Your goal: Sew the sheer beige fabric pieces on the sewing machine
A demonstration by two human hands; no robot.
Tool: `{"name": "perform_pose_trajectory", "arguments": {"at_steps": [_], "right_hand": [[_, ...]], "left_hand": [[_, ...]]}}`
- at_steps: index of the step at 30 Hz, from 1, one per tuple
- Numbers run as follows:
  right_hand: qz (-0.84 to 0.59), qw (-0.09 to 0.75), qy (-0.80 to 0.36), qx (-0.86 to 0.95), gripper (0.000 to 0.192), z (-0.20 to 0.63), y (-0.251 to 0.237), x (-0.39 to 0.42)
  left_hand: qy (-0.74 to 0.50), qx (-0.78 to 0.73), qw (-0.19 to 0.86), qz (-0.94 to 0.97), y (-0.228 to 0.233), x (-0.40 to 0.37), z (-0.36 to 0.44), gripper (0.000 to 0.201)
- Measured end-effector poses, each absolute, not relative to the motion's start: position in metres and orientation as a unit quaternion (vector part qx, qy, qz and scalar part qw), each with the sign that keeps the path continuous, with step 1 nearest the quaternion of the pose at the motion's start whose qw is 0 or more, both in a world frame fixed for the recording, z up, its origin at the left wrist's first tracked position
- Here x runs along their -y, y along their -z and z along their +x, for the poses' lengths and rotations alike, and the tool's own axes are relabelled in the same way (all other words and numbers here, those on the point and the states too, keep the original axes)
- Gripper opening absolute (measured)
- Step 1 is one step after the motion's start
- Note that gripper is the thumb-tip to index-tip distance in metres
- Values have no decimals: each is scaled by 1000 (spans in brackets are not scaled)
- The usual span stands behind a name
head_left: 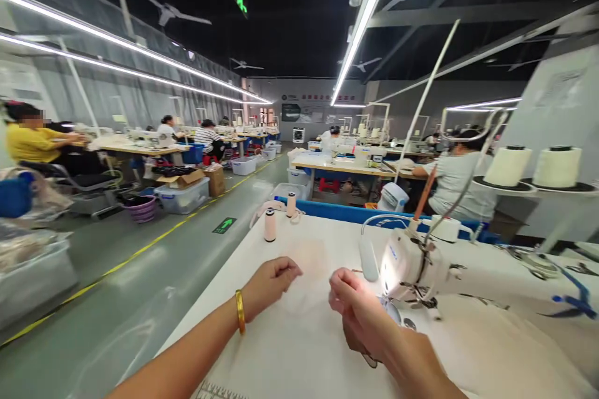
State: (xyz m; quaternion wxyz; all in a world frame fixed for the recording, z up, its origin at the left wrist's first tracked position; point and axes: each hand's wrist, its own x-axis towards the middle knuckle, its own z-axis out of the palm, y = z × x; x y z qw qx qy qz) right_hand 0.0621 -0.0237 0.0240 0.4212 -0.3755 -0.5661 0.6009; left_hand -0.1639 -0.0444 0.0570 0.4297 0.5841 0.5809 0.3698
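Observation:
My left hand (270,283), with a gold bangle (240,312) at its wrist, is closed in a pinch over the white table (281,361). Its fingertips meet the edge of a sheer, pale pink piece of fabric (309,259), faint against the tabletop. To the right, my right hand (358,302) is closed with fingers curled; what it grips is hidden. A dark, partly covered object with a thin metal edge shows below that hand. Just beyond it stands a white sewing machine (407,268), its lamp lit near the needle.
Two pale pink thread spools (270,226) stand at the table's far left corner. Cream fabric (505,349) lies at right, below large thread cones (508,167). A ruler (218,390) marks the near edge. Co-workers sit at other machines; plastic bins (182,195) line the aisle.

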Motion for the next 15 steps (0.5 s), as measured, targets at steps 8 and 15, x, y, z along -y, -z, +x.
{"name": "perform_pose_trajectory", "arguments": {"at_steps": [8,15], "right_hand": [[-470,503,-486,538,30,8,-31,-63],[-567,384,-409,603,22,-2,-20,-107]], "left_hand": [[-363,-666,308,574,-55,-59,-184,32],[-286,-712,216,604,-33,-92,-196,37]]}}
